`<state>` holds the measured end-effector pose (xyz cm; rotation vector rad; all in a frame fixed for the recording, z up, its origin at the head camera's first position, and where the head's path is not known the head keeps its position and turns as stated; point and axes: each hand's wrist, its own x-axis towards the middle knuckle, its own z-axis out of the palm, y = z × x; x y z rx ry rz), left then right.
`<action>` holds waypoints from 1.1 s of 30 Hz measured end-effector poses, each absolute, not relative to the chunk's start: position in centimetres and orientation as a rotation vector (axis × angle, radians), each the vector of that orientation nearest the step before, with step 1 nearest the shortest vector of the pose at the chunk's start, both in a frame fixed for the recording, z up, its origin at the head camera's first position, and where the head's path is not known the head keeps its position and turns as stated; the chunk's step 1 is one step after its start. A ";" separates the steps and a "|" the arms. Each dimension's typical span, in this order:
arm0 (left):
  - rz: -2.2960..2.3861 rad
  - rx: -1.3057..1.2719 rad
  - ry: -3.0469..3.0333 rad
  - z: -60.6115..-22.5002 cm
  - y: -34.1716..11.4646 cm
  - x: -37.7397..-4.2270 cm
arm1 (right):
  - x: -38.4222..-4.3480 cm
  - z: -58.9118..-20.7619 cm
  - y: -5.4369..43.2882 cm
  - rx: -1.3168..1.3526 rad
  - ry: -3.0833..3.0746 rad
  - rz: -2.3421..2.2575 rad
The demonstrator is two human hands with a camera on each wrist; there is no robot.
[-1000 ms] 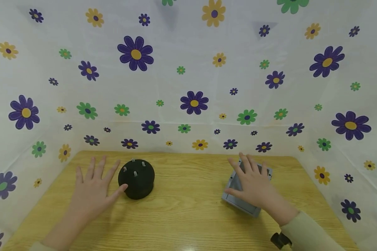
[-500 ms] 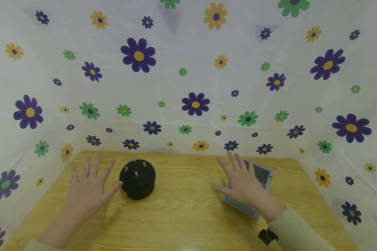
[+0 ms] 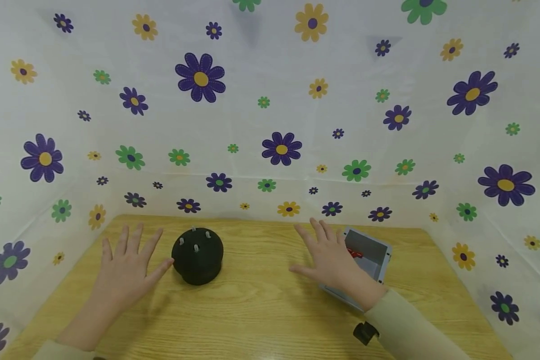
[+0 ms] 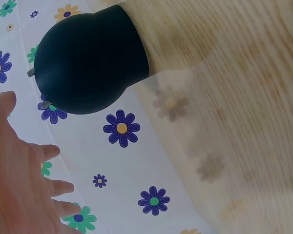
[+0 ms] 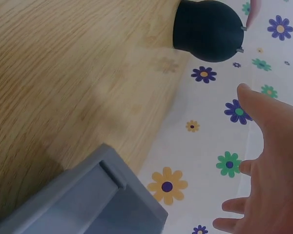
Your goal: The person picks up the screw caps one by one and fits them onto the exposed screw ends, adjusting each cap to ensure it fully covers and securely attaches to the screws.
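A black rounded thing (image 3: 198,262) with several small metal pegs on its top stands on the table, left of the middle. My left hand (image 3: 123,280) hovers just left of it, fingers spread, thumb tip right at its edge in the head view. My right hand (image 3: 330,262) is held palm down with spread fingers, over the left side of a grey plastic bin (image 3: 373,245). Something small and red (image 3: 354,253) lies inside the bin, partly hidden by that hand. Both hands hold nothing. In the right wrist view the bin's corner (image 5: 107,156) shows below the hand.
The wooden table (image 3: 252,310) runs up to a white flowered cloth (image 3: 243,120) at the back and on both sides. A small black piece (image 3: 366,332) hangs at the right sleeve (image 3: 409,322).
My right hand has moved left, uncovering more of the bin and the red thing inside. The left hand has shifted slightly left, away from the black thing.
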<state>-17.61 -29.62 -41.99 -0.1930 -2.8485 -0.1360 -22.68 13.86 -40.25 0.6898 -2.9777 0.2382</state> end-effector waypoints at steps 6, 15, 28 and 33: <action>-0.168 -0.187 -2.858 -42.4 -29.8 -18.1 | -23.2 -40.5 12.5 0.717 -2.986 0.258; -0.191 -0.184 -2.895 -42.8 -29.7 -18.5 | -23.7 -40.7 10.1 0.765 -3.006 0.269; -0.183 -0.190 -2.921 -42.5 -29.1 -19.0 | -24.2 -40.9 6.1 0.845 -2.978 0.225; -0.178 -0.196 -2.920 -42.5 -29.0 -19.2 | -24.6 -40.9 4.7 0.856 -2.988 0.270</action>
